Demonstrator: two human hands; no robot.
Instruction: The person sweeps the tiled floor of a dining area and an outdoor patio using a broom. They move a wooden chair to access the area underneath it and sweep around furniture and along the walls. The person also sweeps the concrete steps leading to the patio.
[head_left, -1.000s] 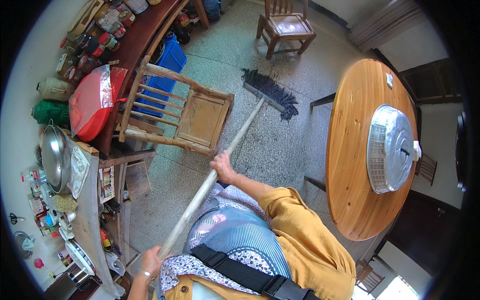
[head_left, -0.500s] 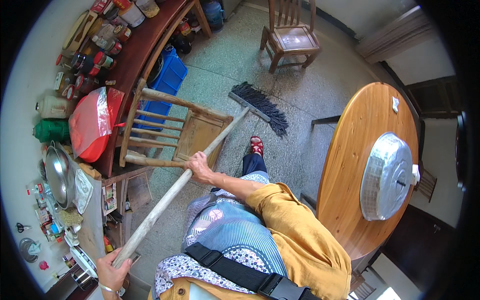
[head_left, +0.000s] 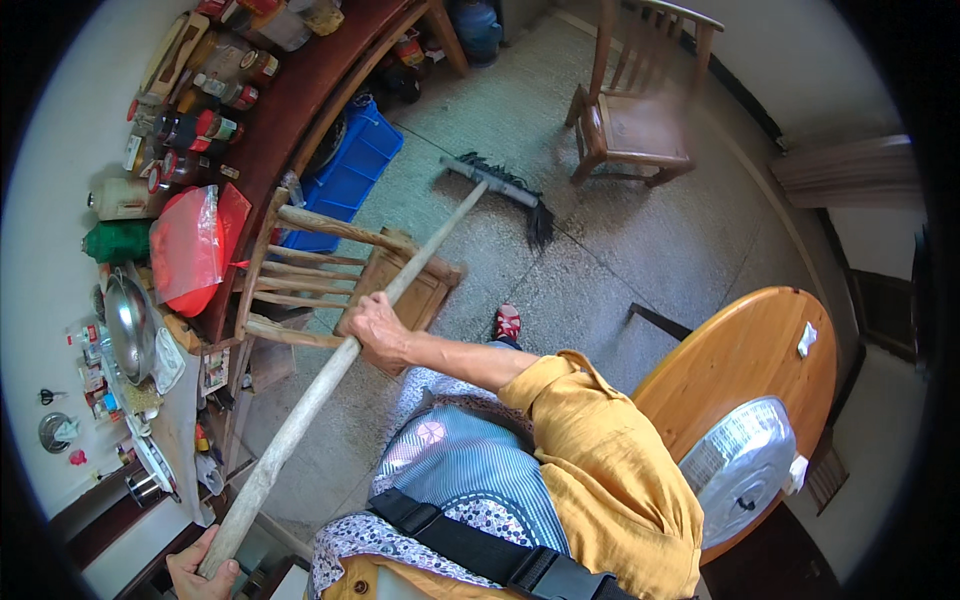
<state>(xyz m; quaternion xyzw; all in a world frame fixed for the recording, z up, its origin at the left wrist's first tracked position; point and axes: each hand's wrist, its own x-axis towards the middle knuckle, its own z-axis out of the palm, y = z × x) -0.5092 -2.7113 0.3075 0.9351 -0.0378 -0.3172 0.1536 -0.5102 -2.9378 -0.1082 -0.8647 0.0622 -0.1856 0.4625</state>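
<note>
A long wooden-handled mop (head_left: 300,407) slants from the lower left toward the far middle of the floor. Its grey bar and dark strands (head_left: 538,222) rest on the speckled floor, with the strands bunched partly behind the bar. My left hand (head_left: 203,570) grips the butt end of the handle, thumb along the wood. Further up, around the middle of the handle, my right hand (head_left: 375,333) is wrapped tightly over it. Just beyond that hand, the handle passes over the seat of a wooden chair (head_left: 385,295).
A second wooden chair (head_left: 640,130) stands at the far right of the mop. To the right is a round wooden table (head_left: 700,350) with a silvery domed cover (head_left: 745,465). Blue crates (head_left: 350,175) sit beneath a red-brown counter (head_left: 290,75) crowded with jars. My red shoe (head_left: 508,322) is on the floor.
The mop head has swung slightly forward and left, its strands now bunched behind the bar. Both hands shifted a little left with the handle. The view has turned, so the table appears lower.
</note>
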